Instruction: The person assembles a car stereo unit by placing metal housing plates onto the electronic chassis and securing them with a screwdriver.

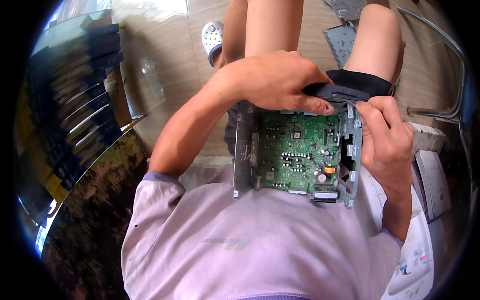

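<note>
Green circuit board: lies inside the open metal frame, component side showing, with the frame's near edge against the shirt.
Left hand: thumb hooked over the inner side of the black front panel; other fingers hidden behind it, apparently gripping.
Right hand: thumb and forefinger pinched on the frame's far right corner, beside the panel's end; whether they hold the panel too cannot be told.
Panel: may crack or snap a catch if forced unevenly from one end.
Frame: may tilt or slide toward the floor, as no hand is seen underneath.
Board parts: the orange coil and its neighbours stand exposed; a slipping thumb could bend them.
Bare fingertips: thin metal edges could cut if the pinch gives way suddenly.
</note>
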